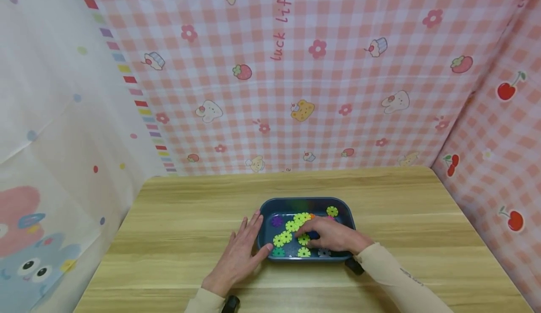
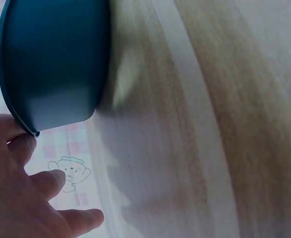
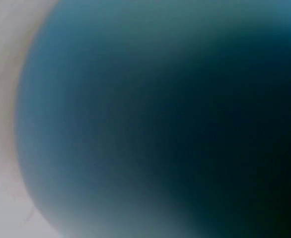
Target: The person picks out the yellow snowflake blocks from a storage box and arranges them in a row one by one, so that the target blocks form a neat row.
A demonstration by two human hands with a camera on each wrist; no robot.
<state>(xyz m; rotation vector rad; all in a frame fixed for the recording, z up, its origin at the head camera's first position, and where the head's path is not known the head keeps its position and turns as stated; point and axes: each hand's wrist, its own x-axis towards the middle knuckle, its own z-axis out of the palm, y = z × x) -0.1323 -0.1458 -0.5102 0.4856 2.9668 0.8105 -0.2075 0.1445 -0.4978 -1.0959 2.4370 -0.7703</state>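
A dark blue rectangular tray (image 1: 306, 259) sits on the table with several plastic snowflake discs in it. Yellow discs (image 1: 291, 226) form a slanting, overlapping row; a purple disc (image 1: 276, 221) and a green disc (image 1: 278, 252) lie at the left. My right hand (image 1: 334, 235) reaches in from the right, thumb and index finger at opposite edges of a yellow snowflake disc (image 1: 303, 239). My left hand (image 1: 241, 254) touches the tray's left end, fingers spread; the left wrist view shows its fingers by the rim. A dark blue blur fills most of the right wrist view.
The wooden table (image 1: 194, 209) extends around the tray. A pink checked cloth (image 1: 274, 139) hangs behind, with more cloth on both sides. Inside the tray, single yellow discs lie at the far right corner and near edge; a dark grey disc (image 1: 324, 253) is beneath my right hand.
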